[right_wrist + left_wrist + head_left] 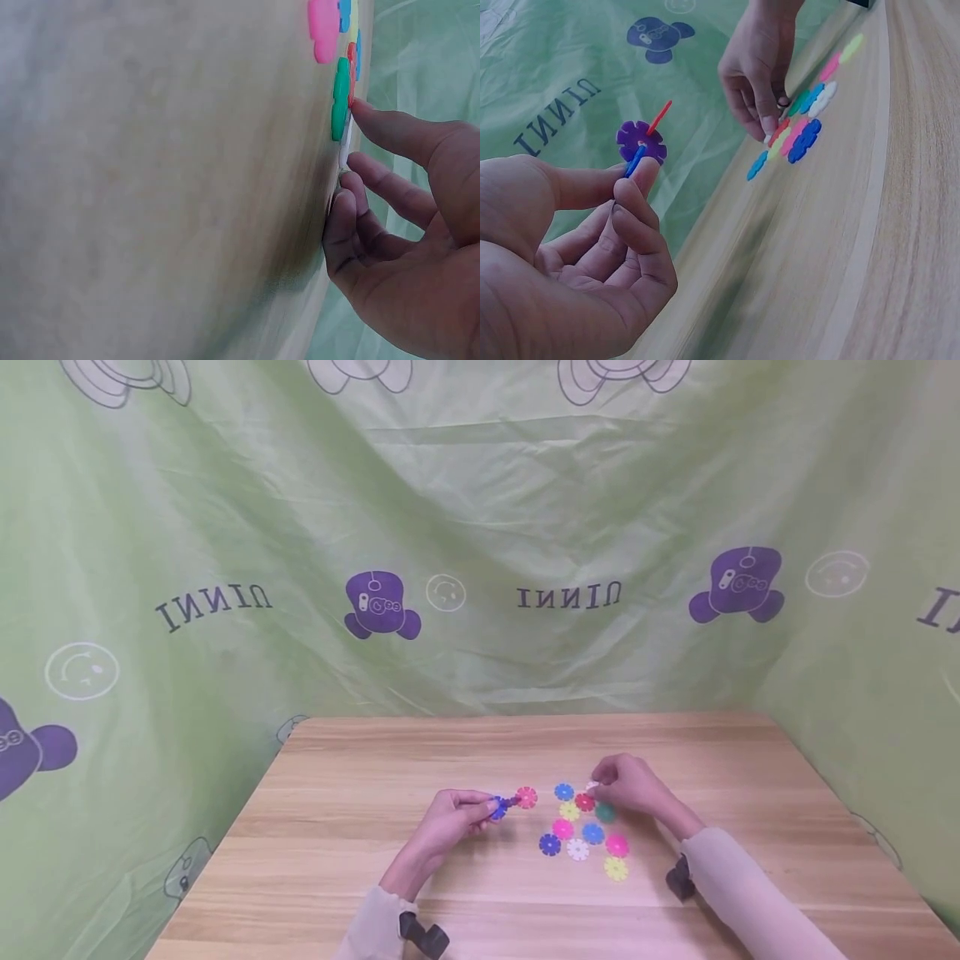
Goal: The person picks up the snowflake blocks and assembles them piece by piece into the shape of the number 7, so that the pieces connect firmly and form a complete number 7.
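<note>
My left hand [448, 820] pinches a blue notched plastic disc [634, 160] between thumb and fingertips, above the table. Slotted into that disc is a purple one [632, 138], seen nearly face-on in the left wrist view, and a pinkish-red disc [527, 797] joins on at its far side. Over at the back of the loose discs, my right hand [632, 785] grips a white notched disc [345, 144] at its edges with thumb and fingertips, low at the tabletop. A red disc [585, 802] and a green disc [604, 812] lie right beside those fingers.
More loose discs lie flat on the wooden table [337, 860] between the hands: a light blue [564, 792], a yellow [616, 869], a dark blue [550, 845], a white [577, 849] and several others. A green printed cloth [480, 510] hangs behind and beside the table.
</note>
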The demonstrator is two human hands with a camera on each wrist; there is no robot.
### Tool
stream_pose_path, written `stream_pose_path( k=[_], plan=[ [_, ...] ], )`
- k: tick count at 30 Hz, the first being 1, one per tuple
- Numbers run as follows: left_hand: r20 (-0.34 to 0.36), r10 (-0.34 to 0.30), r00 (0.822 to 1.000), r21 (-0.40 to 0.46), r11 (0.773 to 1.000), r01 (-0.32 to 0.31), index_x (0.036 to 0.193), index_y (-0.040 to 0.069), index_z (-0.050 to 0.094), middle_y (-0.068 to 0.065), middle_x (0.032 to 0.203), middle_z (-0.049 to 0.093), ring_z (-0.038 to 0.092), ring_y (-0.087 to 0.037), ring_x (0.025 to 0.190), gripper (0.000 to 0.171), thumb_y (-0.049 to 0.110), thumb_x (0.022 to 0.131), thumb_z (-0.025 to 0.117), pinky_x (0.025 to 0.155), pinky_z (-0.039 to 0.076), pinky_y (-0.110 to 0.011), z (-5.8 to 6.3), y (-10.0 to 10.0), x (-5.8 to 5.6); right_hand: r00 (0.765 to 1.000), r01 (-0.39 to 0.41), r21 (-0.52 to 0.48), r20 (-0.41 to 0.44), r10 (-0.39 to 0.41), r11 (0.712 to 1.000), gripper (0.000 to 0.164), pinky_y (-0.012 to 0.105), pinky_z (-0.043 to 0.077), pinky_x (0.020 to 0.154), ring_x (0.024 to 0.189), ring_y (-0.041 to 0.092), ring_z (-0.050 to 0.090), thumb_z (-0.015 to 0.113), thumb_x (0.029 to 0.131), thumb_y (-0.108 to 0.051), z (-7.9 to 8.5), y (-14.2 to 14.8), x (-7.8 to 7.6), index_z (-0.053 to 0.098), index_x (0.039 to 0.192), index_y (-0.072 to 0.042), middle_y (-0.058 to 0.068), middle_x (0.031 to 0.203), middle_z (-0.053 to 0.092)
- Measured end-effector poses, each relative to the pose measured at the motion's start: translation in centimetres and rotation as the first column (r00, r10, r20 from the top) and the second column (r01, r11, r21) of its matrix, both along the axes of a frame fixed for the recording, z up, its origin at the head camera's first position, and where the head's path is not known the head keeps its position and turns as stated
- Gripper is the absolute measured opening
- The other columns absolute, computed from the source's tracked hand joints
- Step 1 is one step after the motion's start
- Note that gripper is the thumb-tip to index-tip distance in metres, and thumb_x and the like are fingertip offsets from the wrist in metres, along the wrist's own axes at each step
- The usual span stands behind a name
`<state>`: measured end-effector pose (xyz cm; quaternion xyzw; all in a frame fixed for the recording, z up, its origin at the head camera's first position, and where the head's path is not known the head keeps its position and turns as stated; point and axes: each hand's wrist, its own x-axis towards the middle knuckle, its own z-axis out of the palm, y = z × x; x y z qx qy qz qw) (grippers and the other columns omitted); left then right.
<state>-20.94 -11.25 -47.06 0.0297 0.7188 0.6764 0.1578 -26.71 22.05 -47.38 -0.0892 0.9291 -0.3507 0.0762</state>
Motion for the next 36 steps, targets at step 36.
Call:
stream_pose_path(
  k=[36],
  plan=[
    [0.012,-0.015,1.0,0.034,0.999,0.015,0.12,-0.007,0.073,-0.002,0.091,0.08,0.064,-0.008,0.077,0.029,0.012,0.098,0.073,0.073,0.055,-0.02,0.1,0.0,-0.1,0.994,0.056,-0.114,-0.089,-0.066,0.992,0.023,0.045,0.064,0.089,0.099,0.029,0.075,0.076,0.091,-0.002,2.2,-1.5,2.3,0.076,0.114,0.001,0.018,0.109,0.079]
  ],
)
